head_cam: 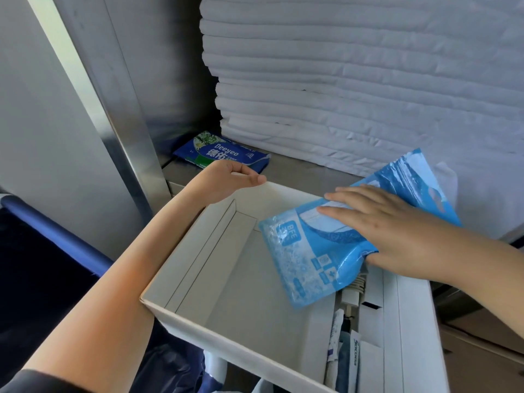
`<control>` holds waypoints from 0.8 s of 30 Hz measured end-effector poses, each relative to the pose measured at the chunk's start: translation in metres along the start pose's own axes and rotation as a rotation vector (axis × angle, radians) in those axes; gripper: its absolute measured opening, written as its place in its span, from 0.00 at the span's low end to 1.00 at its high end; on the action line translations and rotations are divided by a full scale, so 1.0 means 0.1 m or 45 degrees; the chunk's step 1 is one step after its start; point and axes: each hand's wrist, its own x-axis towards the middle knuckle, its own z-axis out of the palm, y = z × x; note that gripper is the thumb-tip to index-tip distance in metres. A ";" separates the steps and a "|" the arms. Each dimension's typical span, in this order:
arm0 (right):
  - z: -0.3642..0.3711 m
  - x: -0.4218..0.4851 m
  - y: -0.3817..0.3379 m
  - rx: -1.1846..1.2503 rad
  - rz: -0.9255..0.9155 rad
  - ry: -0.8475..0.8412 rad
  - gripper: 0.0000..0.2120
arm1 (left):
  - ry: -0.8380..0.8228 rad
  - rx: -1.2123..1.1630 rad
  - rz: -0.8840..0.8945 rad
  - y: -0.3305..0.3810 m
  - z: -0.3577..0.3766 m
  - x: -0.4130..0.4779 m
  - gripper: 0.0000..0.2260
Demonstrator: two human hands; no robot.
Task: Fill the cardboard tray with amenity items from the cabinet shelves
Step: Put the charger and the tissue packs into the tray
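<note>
Head view: right hand [397, 231] holds blue packet [306, 259] over cardboard tray [255, 285].

Cool, even daylight fills this corner, bright enough but flat; I cannot tell where it enters. The tall stack of folded white linen [354, 80] is nearly washed out, its creases faint. A pale streak of glare runs down the brushed steel cabinet post [113, 137], and the glossy light-blue plastic packet [317, 251] glints. Inside the white cardboard tray [226, 279] the shadows are soft and grey. The lower left corner sinks to near black. Straight lines bow toward the edges, and fine detail looks smeared.
</note>
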 end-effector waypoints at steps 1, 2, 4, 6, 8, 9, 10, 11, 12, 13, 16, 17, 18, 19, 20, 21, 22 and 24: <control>0.03 0.01 -0.01 -0.055 -0.046 0.059 0.46 | 0.000 0.001 0.002 0.00 0.00 0.00 0.08; 0.06 0.02 -0.01 -0.098 -0.087 0.102 0.49 | 0.000 -0.003 0.003 0.00 0.01 0.00 0.08; 0.14 0.07 0.00 -0.132 -0.163 0.136 0.50 | -0.002 -0.008 0.001 0.01 0.01 0.00 0.07; 0.20 0.11 -0.02 -0.124 -0.250 0.143 0.49 | -0.008 0.007 -0.002 0.01 0.00 -0.01 0.07; 0.23 0.17 -0.08 -0.139 -0.327 0.158 0.47 | -0.013 0.019 0.003 0.02 0.00 -0.01 0.07; 0.24 0.20 -0.10 -0.156 -0.362 0.161 0.47 | -0.015 0.021 0.008 0.02 -0.01 -0.02 0.07; 0.25 0.23 -0.12 -0.163 -0.385 0.153 0.47 | -0.017 0.023 0.011 0.02 -0.01 -0.02 0.07; 0.28 0.26 -0.13 -0.152 -0.395 0.145 0.47 | -0.019 0.023 0.013 0.03 -0.01 -0.02 0.07; 0.29 0.29 -0.15 -0.146 -0.409 0.124 0.47 | -0.022 0.022 0.015 0.04 -0.01 -0.03 0.07; 0.28 0.32 -0.18 -0.140 -0.426 0.089 0.46 | -0.024 0.021 0.017 0.05 -0.01 -0.03 0.07; 0.24 0.38 -0.28 -0.070 -0.455 -0.009 0.42 | -0.017 0.026 0.026 0.06 0.00 -0.05 0.06; 0.23 0.39 -0.30 -0.043 -0.468 -0.054 0.41 | -0.012 0.024 0.029 0.07 0.00 -0.05 0.06; 0.24 0.41 -0.31 -0.033 -0.487 -0.087 0.40 | -0.010 0.018 0.029 0.07 0.00 -0.05 0.06; 0.24 0.44 -0.34 -0.031 -0.505 -0.113 0.40 | -0.010 0.014 0.027 0.07 0.00 -0.06 0.06; 0.25 0.47 -0.36 -0.025 -0.523 -0.124 0.40 | -0.008 0.015 0.025 0.08 0.00 -0.06 0.06; 0.28 0.49 -0.37 -0.020 -0.538 -0.126 0.39 | -0.007 0.024 0.025 0.08 0.00 -0.06 0.06; 0.29 0.52 -0.39 -0.026 -0.552 -0.128 0.38 | -0.008 0.035 0.028 0.08 0.00 -0.06 0.06; 0.32 0.56 -0.43 -0.056 -0.578 -0.155 0.37 | -0.014 0.042 0.033 0.09 0.00 -0.06 0.06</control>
